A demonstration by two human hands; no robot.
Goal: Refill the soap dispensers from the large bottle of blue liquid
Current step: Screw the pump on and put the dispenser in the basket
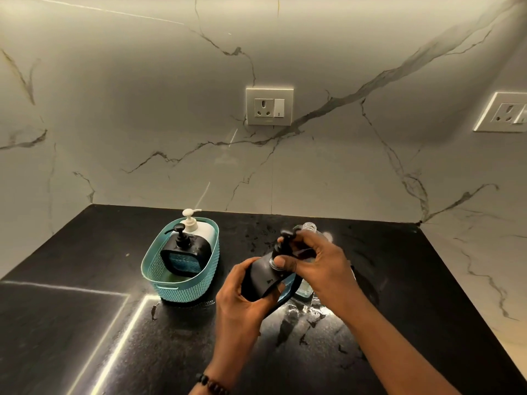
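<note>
I hold a black soap dispenser (261, 276) tilted above the dark counter. My left hand (242, 297) grips its body from below. My right hand (316, 260) is closed around its black pump head (285, 238) at the neck. Behind my right hand stands the large clear bottle (309, 227) with its mouth uncapped; a little blue liquid shows at its base (303, 290). To the left, a teal basket (171, 289) holds a second black dispenser (185, 256) with a blue window and a white dispenser (196, 225).
The black counter (85, 323) is wet around the bottle, with drops and streaks toward its front. A marble wall with a socket (269, 106) rises behind, and a second socket (503, 112) sits at the right. The counter ends at the right against marble.
</note>
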